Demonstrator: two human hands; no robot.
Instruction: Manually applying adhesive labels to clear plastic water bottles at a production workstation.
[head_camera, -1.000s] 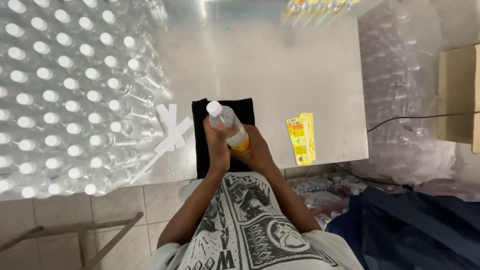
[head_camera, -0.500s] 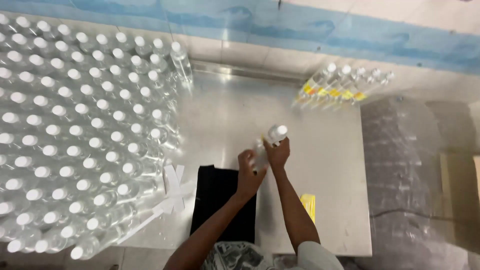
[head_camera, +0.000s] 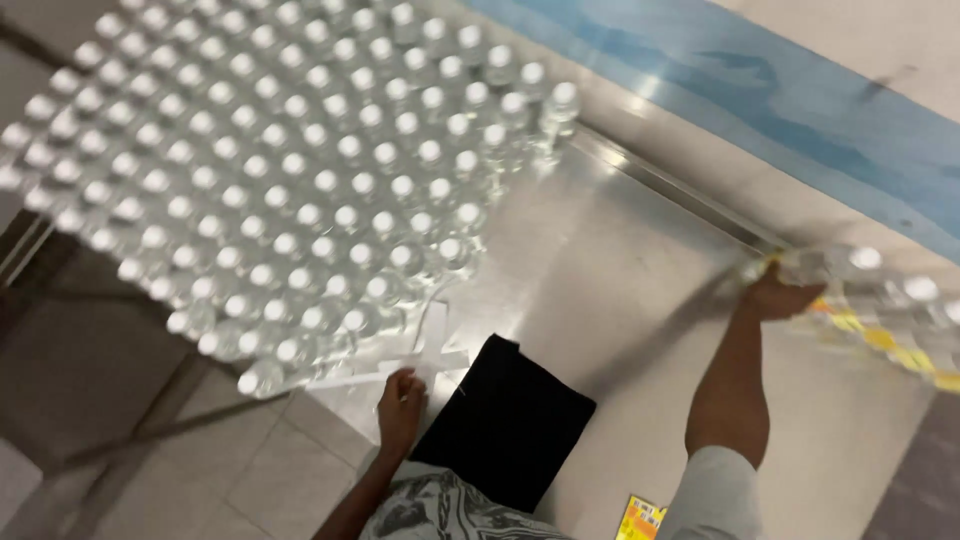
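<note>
Head view: the right hand (head_camera: 785, 298) reaches far across the shiny metal worktop (head_camera: 620, 260), its grip closed round a blurred clear plastic bottle (head_camera: 815, 265) lying with its long axis pointing right, among yellow-labelled bottles (head_camera: 890, 330). The left hand (head_camera: 402, 402) rests, loosely curled and empty, beside the black cloth (head_camera: 510, 420).

Left hand (head_camera: 402, 405) low and near the body, fingers curled loosely, knuckles up, forearm bent in close, right arm stretched far forward and outward, right hand (head_camera: 778, 296) blurred, fingers curled in a grasp
</note>
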